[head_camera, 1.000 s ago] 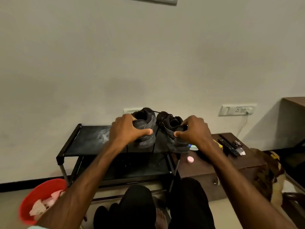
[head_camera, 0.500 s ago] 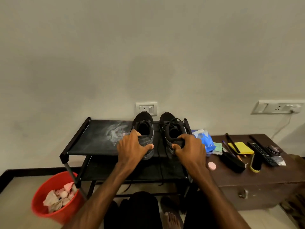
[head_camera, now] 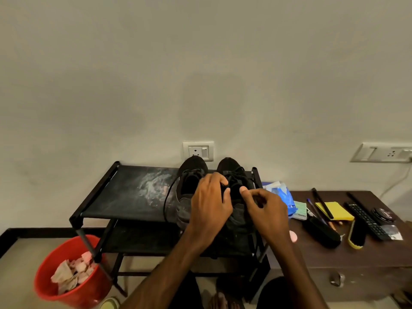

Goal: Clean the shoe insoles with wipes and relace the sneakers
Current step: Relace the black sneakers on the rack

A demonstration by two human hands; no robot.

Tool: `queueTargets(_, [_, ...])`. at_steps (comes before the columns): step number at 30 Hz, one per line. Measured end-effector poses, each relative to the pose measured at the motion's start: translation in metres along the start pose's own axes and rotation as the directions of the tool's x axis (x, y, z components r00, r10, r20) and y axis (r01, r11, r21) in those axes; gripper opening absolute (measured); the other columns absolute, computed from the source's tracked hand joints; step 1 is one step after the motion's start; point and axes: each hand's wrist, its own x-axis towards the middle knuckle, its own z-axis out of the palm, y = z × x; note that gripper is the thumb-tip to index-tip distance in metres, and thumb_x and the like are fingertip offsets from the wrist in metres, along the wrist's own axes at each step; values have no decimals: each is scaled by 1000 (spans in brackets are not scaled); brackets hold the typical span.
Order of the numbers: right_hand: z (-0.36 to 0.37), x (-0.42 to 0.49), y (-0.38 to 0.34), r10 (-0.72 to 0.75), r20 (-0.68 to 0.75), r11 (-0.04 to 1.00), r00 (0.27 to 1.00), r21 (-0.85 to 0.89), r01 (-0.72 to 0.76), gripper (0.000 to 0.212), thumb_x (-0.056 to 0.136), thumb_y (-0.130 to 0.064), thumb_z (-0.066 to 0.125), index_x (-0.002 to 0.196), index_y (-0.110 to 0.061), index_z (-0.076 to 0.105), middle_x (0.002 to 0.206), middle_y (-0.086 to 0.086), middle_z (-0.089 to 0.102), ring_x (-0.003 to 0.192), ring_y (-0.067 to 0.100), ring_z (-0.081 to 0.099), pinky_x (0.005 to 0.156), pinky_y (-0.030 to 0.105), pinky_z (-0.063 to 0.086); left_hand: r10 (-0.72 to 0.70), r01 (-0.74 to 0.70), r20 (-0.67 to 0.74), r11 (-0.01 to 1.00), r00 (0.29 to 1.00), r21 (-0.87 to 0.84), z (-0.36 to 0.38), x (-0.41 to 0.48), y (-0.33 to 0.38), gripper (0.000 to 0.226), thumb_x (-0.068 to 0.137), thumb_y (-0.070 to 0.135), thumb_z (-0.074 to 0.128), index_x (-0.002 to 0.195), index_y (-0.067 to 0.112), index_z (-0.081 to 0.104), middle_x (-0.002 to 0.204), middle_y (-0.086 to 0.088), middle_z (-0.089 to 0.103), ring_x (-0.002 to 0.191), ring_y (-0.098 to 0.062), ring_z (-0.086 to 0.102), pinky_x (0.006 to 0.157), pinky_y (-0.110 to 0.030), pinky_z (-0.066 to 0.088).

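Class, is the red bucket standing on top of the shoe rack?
No, the red bucket stands on the floor, at the shoe rack's left front leg.

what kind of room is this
Probably a room in a home: a black shoe rack with sneakers against the wall, a red bin on the floor, a wooden cabinet holding a remote.

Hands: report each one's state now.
Left hand: closed on the right-side sneaker.
Right hand: fingers curled over that sneaker; hold cannot be told.

left hand (head_camera: 210, 204): fingers curled, thumb pressed, gripping sneaker (head_camera: 229, 166) | right hand (head_camera: 266, 210): thumb and forefinger pinched, contents unclear | 2 forearms extended forward, converging
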Motion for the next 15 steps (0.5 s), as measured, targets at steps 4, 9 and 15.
queueTargets(4, [-2, 36, 6, 53, -4, 999, 999, -12, -53, 12, 85, -35, 79, 86, -24, 76, 77, -12, 72, 74, 1, 67, 80, 32, 58, -201, 199, 166, 980, 965, 24, 20, 31, 7, 28, 94, 30, 68, 119, 19, 60, 116, 3, 64, 106, -16, 62, 84, -25, 48])
queueTargets(9, [9, 79, 8, 115, 121, 993, 986, -45, -111, 37, 79, -25, 85, 109, -17, 64, 88, -5, 71, 82, 9, 68, 73, 25, 54, -331, 333, 267, 942, 905, 40, 32, 71, -2, 39, 91, 28, 71, 124, 17, 54, 115, -1, 64, 108, -21, 62, 79, -27, 43])
queueTargets(15, [22, 80, 17, 53, 165, 998, 985, -38, -47, 54, 85, -23, 77, 131, -34, 51, 98, -5, 71, 87, 10, 68, 77, 31, 57, -280, 321, 231, 933, 932, -165, 46, 68, -19, 50, 100, 28, 57, 148, 22, 41, 133, -3, 59, 123, -19, 57, 102, -33, 48])
